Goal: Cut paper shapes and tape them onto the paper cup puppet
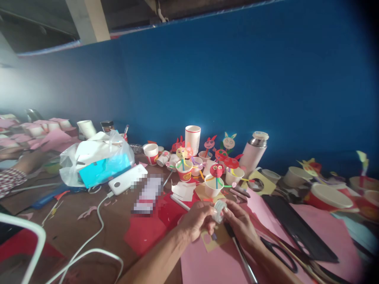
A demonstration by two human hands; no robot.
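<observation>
A small roll of clear tape (pixel 219 211) is held up between both hands above the pink paper (pixel 204 262). My left hand (pixel 199 221) grips its left side with bent fingers. My right hand (pixel 239 221) pinches it from the right, thumb on the rim. Just beyond stands a white paper cup (pixel 213 186) with a red paper face (pixel 217 170) on a stick and pipe-cleaner arms. Under the hands lies a piece of tan paper (pixel 211 242) with a hole cut in it. A black and silver pen-like tool (pixel 243 256) rests beside my right wrist.
Several paper-cup figures, a tall cup stack (pixel 192 140) and a pink thermos (pixel 254 154) line the blue wall. Scissors (pixel 280 254) and a black tray-like object (pixel 299 227) lie right. A phone (pixel 148 194), white power bank (pixel 128 179), cable and plastic bag (pixel 69 165) sit left, near another person's sleeve (pixel 12 181).
</observation>
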